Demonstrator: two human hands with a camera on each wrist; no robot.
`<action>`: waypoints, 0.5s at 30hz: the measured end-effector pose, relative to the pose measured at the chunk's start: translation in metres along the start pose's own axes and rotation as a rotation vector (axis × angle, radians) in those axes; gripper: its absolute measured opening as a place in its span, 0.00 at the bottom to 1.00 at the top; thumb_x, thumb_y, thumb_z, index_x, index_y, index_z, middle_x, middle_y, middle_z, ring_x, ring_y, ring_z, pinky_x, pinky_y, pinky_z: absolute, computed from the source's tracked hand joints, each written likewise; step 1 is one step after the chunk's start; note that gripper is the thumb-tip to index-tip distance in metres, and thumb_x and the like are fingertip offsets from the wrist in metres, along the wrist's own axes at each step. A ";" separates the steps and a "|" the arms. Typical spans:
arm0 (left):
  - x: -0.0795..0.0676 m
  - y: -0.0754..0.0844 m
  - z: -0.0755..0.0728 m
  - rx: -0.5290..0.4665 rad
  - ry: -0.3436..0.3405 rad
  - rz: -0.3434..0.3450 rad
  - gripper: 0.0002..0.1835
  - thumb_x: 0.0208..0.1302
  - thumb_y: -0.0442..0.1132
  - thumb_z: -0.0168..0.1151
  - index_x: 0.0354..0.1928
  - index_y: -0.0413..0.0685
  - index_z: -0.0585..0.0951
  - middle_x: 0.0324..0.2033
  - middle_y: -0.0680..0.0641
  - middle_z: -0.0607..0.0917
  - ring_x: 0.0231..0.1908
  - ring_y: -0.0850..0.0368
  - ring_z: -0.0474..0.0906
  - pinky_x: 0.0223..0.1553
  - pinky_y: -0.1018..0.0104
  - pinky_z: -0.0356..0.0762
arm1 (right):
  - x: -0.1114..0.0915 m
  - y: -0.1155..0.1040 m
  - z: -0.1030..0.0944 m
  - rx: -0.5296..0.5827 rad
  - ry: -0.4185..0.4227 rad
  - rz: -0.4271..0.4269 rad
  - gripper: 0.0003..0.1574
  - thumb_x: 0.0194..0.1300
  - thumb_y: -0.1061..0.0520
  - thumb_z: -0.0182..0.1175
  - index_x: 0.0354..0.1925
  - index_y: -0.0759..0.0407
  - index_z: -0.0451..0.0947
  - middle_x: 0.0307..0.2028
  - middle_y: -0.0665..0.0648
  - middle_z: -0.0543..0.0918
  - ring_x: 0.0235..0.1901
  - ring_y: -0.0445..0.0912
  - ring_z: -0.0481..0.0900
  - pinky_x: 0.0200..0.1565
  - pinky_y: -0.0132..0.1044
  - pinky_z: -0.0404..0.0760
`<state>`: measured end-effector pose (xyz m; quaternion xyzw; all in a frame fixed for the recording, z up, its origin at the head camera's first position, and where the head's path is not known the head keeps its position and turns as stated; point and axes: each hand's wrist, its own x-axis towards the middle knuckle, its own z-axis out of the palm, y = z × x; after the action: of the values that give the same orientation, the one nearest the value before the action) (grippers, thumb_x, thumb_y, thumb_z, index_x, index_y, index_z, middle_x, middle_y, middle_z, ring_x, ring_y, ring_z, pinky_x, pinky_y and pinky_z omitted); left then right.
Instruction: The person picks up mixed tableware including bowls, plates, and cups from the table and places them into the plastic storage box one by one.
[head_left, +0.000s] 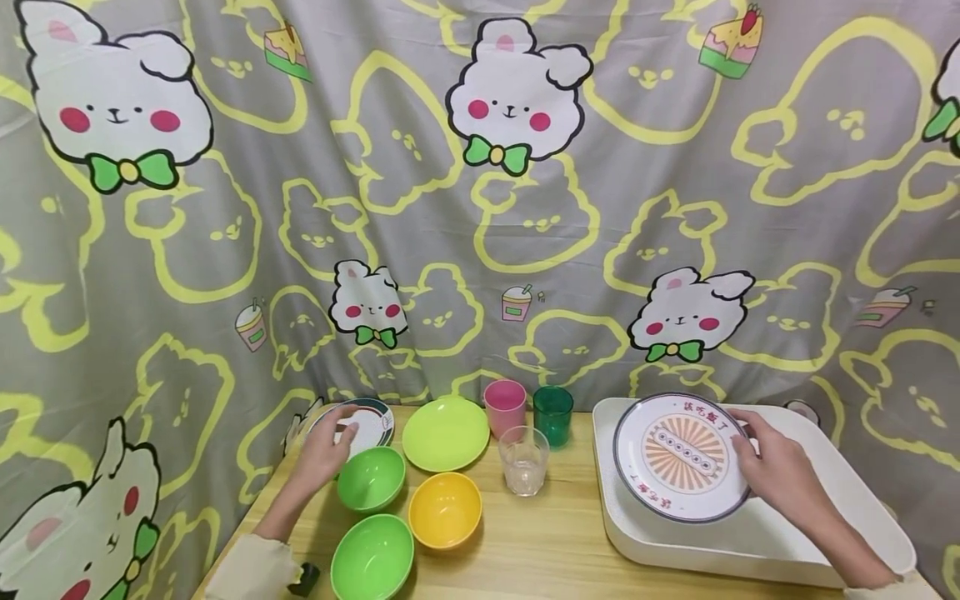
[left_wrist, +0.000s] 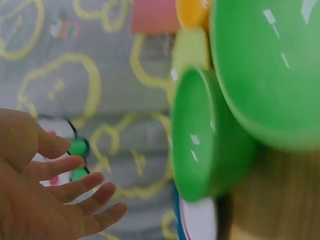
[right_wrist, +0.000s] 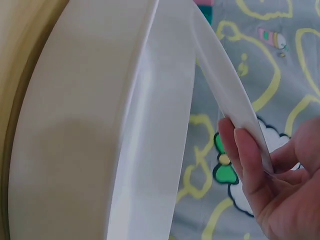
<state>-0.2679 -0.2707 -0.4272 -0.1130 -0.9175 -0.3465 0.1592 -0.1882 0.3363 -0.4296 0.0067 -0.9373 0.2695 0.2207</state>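
My right hand [head_left: 780, 467] pinches the right edge of a white plate [head_left: 682, 458] with a blue rim, red characters and a striped round print. This plate is tilted up over the white tray [head_left: 847, 471]; in the right wrist view its thin edge sits between thumb and fingers [right_wrist: 245, 150]. At the back left, my left hand [head_left: 330, 446] hovers by a white plate [head_left: 371, 437] with a dark rim. Its fingers [left_wrist: 75, 192] are spread and hold nothing. Close to it stands a green bowl [head_left: 371, 479].
Another green bowl [head_left: 372, 557] and a yellow bowl [head_left: 446, 510] stand at front left. Behind them are a lime plate [head_left: 446, 433], a pink cup [head_left: 506, 408], a dark green cup [head_left: 553, 417] and a clear cup [head_left: 524, 462]. A patterned curtain [head_left: 420, 242] hangs behind the wooden table [head_left: 551, 542].
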 end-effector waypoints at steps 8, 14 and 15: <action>0.009 -0.051 -0.009 0.163 0.048 -0.009 0.18 0.70 0.27 0.55 0.57 0.18 0.73 0.53 0.19 0.77 0.56 0.21 0.73 0.58 0.30 0.70 | 0.003 0.035 -0.009 -0.113 0.099 -0.080 0.19 0.66 0.72 0.56 0.56 0.71 0.73 0.36 0.74 0.82 0.25 0.58 0.78 0.22 0.45 0.68; 0.015 -0.082 -0.015 0.245 -0.045 -0.220 0.26 0.74 0.34 0.48 0.64 0.17 0.66 0.60 0.17 0.70 0.60 0.18 0.66 0.60 0.27 0.67 | 0.013 0.054 -0.016 -0.147 0.019 -0.050 0.21 0.70 0.70 0.54 0.60 0.71 0.71 0.41 0.80 0.80 0.25 0.62 0.78 0.19 0.49 0.67; 0.015 -0.085 -0.016 0.258 -0.055 -0.238 0.26 0.74 0.35 0.47 0.64 0.16 0.66 0.60 0.17 0.70 0.60 0.18 0.66 0.60 0.27 0.68 | 0.015 0.058 -0.017 -0.157 0.002 -0.040 0.21 0.71 0.69 0.54 0.60 0.70 0.70 0.40 0.81 0.80 0.24 0.61 0.78 0.19 0.49 0.66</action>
<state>-0.3051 -0.3428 -0.4614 0.0081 -0.9653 -0.2389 0.1051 -0.2020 0.3962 -0.4394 0.0078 -0.9550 0.1907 0.2268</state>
